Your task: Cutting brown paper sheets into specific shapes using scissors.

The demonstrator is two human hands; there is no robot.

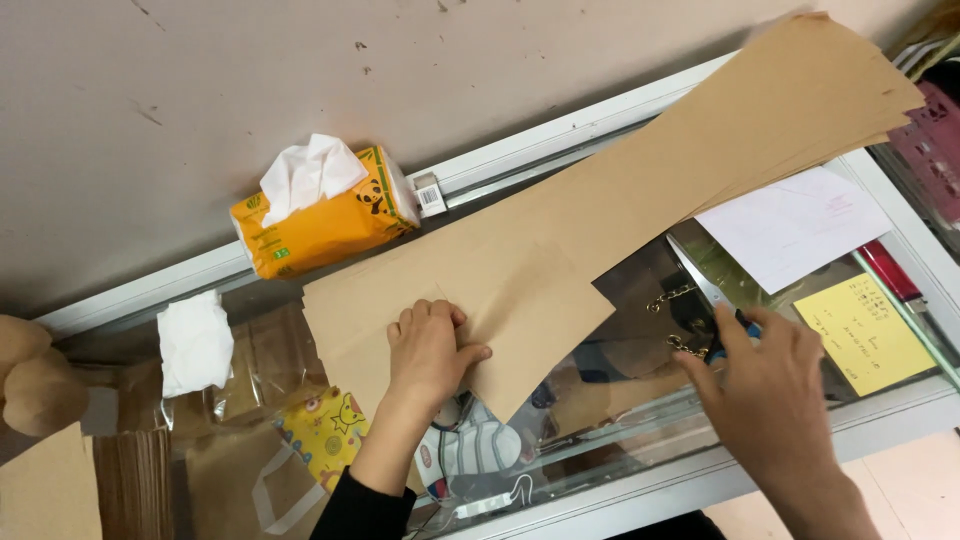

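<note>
Even, soft indoor light, fairly bright; faint shadows. Mild reflections on the glass tabletop (610,400). The right hand (765,390) is slightly motion-blurred; edges bend slightly.

The left hand (428,352) lay palm down, fingers curled at the knuckles, thumb spread toward the right; its forearm rose from a dark sleeve; the right hand (765,385) reached forward, back upward, its grip closed, wrist bare.
</note>
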